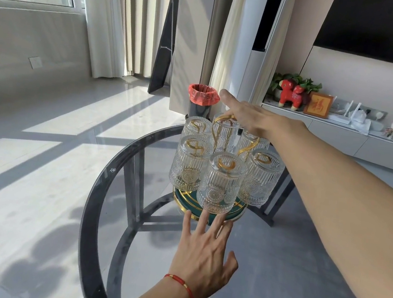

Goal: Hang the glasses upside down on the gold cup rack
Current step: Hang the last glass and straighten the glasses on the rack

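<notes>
The gold cup rack (218, 129) stands on a round green base with a gold rim (234, 215), on the glass table. Several ribbed clear glasses hang upside down on its hooks, the nearest glass (220, 184) at the front, others at the left (189, 164) and right (260, 177). My right hand (249, 117) rests over the top of the rack at its gold handle loop, index finger stretched out. My left hand (204, 252) lies flat with fingers spread, fingertips just in front of the base under the nearest glass, holding nothing.
The round glass table (100, 186) has a dark rim and dark legs beneath. A bin with a red liner (202, 97) stands on the floor behind the table. A low white cabinet (366, 143) with ornaments runs along the right wall.
</notes>
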